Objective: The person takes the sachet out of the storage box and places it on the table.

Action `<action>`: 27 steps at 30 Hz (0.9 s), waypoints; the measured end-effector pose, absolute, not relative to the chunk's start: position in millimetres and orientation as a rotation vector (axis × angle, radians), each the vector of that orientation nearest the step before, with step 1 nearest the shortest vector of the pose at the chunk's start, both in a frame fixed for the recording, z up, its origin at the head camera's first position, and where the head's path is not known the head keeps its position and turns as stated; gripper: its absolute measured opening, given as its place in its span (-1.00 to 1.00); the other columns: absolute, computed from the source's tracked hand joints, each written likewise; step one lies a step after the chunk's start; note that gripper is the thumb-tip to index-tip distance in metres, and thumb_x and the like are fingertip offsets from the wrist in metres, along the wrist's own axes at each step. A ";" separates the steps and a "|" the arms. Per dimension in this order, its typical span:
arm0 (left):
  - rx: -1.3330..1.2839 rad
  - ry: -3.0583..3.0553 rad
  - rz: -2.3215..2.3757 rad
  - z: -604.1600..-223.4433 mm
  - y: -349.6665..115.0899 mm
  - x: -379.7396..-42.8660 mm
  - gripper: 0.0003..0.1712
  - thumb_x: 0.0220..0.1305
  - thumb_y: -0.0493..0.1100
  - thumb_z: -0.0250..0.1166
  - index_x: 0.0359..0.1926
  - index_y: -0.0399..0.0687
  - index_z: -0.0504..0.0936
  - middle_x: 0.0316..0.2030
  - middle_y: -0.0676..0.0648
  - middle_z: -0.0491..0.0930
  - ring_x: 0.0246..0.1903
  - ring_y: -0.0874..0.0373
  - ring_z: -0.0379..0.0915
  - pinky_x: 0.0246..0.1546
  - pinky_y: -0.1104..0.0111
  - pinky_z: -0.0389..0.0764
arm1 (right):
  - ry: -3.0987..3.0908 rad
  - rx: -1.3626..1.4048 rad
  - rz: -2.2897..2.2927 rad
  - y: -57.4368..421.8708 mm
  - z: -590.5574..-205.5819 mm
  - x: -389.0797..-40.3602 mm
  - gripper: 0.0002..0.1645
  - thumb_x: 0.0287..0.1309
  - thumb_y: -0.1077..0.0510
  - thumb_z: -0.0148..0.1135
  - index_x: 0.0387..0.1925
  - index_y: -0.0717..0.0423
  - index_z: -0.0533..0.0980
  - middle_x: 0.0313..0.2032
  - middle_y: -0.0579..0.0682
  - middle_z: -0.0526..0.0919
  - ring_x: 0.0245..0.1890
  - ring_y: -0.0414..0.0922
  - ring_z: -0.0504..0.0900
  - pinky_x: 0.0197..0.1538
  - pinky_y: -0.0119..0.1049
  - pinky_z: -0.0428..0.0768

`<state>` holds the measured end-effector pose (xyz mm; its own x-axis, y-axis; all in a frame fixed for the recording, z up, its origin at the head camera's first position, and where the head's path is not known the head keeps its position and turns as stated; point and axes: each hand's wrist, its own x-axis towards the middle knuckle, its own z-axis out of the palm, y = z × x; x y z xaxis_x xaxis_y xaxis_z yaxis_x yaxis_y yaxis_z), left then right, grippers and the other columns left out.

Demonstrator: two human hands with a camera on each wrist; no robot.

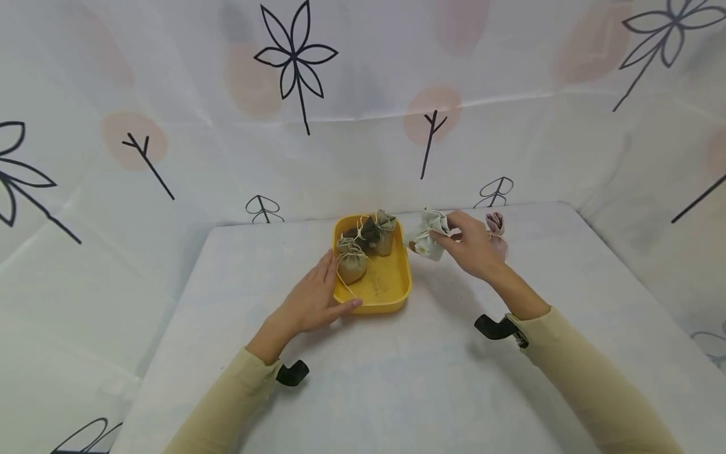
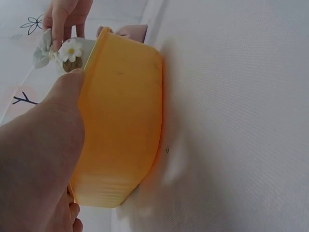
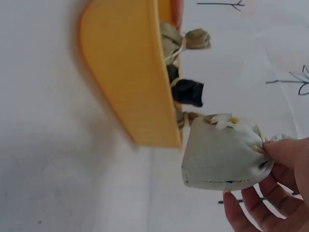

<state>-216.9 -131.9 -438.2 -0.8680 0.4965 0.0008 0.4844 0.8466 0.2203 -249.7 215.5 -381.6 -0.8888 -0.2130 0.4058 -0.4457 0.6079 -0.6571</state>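
A pale drawstring pouch (image 1: 430,234) with a white flower on it is pinched at its gathered neck by my right hand (image 1: 471,243). It hangs just right of a yellow plastic bin (image 1: 379,309), its base tilted toward the camera in the right wrist view. My left hand (image 1: 311,296) rests against the bin's near-left corner, fingers along the left side and thumb on the near rim (image 2: 89,72). Inside the bin lie an olive pouch (image 1: 351,268), a dark pouch (image 1: 368,232) and a grey-green pouch (image 1: 384,239), crowded toward the left and back.
A pink pouch (image 1: 496,234) stands on the white-covered table (image 1: 397,391) behind my right hand, partly hidden by it. A white cloth (image 1: 363,157) with plant drawings hangs past the table's back edge.
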 end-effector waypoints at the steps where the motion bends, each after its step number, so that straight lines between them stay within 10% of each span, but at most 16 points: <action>1: 0.791 2.968 0.328 -438.5 -131.6 -217.0 0.37 0.27 0.71 -0.24 0.61 -0.30 -0.26 0.63 -0.25 -0.35 0.61 -0.04 -0.34 0.57 0.13 -0.04 | -2.553 0.523 1.153 219.2 -383.8 -250.2 -0.77 0.37 0.25 0.30 -0.02 0.30 0.57 -0.11 0.18 0.63 -0.07 0.07 0.61 0.02 0.12 0.68; 27: 0.774 2.966 0.314 -439.7 -130.4 -216.8 0.36 0.26 0.72 -0.27 0.62 -0.28 -0.30 0.63 -0.23 -0.39 0.61 -0.03 -0.37 0.57 0.14 -0.06 | -2.583 0.291 0.986 254.5 -445.9 -276.9 -0.72 0.35 0.19 0.30 -0.42 0.29 0.47 -0.32 0.26 0.59 -0.26 0.20 0.65 -0.21 -0.01 0.60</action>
<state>-216.8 -130.4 -439.7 -0.8722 0.4891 -0.0066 0.4769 0.8533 0.2109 -276.9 254.5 -445.9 -0.9142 -0.0628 0.4004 -0.3136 0.7355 -0.6006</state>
